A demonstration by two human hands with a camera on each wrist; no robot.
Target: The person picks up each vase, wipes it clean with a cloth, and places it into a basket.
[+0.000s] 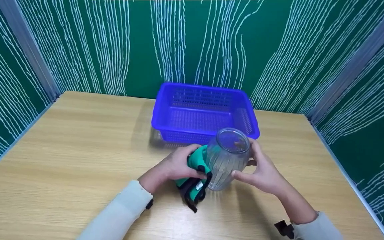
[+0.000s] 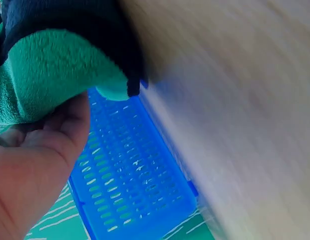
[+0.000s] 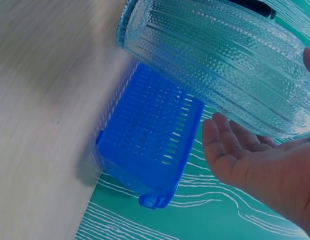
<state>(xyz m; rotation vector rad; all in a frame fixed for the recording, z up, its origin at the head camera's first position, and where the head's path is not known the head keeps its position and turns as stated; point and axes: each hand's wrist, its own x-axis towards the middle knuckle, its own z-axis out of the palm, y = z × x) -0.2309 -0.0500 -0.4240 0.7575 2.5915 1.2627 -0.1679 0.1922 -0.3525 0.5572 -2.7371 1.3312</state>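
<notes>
A clear ribbed glass jar (image 1: 223, 168) leans slightly in front of the basket, its round mouth facing up and toward the head camera. My right hand (image 1: 265, 171) holds the jar from the right, thumb on the near side and fingers behind it. In the right wrist view the fingers (image 3: 230, 145) lie along the ribbed glass (image 3: 215, 65). My left hand (image 1: 178, 163) grips a green cloth (image 1: 198, 158) with black edging against the jar's left side. Part of the cloth hangs down toward the table. The left wrist view shows its fuzzy green face (image 2: 59, 65).
A blue-purple plastic basket (image 1: 185, 136) with slotted walls stands behind the hands, near the back of the wooden table (image 1: 88, 140). Green panels with white wavy lines (image 1: 138, 43) enclose the back and both sides. Grey posts (image 1: 32, 50) mark the corners.
</notes>
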